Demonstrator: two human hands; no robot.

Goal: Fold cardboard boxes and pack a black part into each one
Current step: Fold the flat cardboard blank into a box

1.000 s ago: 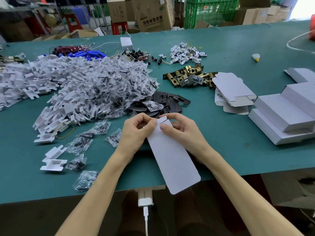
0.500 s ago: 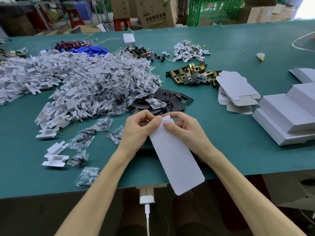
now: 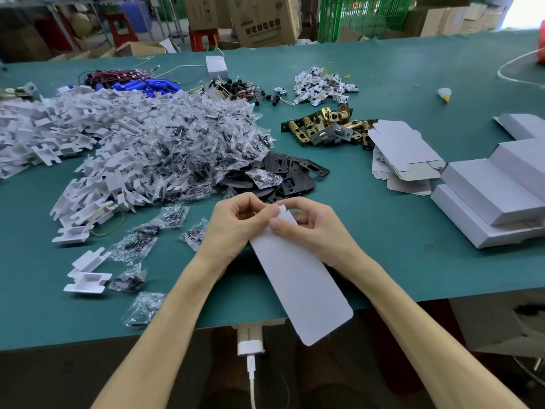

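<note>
My fingertips (image 3: 276, 224) are clamped on the far end of the flat white box blank (image 3: 298, 278). My left hand (image 3: 236, 228) pinches it from the left and my right hand (image 3: 312, 231) from the right. Both thumbs are on the top face, almost touching. My other fingers are curled behind the card, where I can't quite tell how they sit. A small tab sticks up at that far end, just beside the thumbs.

From that pinch, the blank's long axis runs back toward me and a little to the right. Its rounded near end hangs free past the near edge of the green table (image 3: 398, 246). All the grip is at the far end, so any fold I start there will swing the loose length.

The black parts (image 3: 280, 172) lie in a heap just beyond my knuckles on the far side, near but not touching the blank. The heap is roughly centred between my hands, and I'd judge the right hand slightly the nearer.

Farther right, well apart, are more flat blanks (image 3: 404, 152) and the stack of folded boxes (image 3: 489, 196).
</note>
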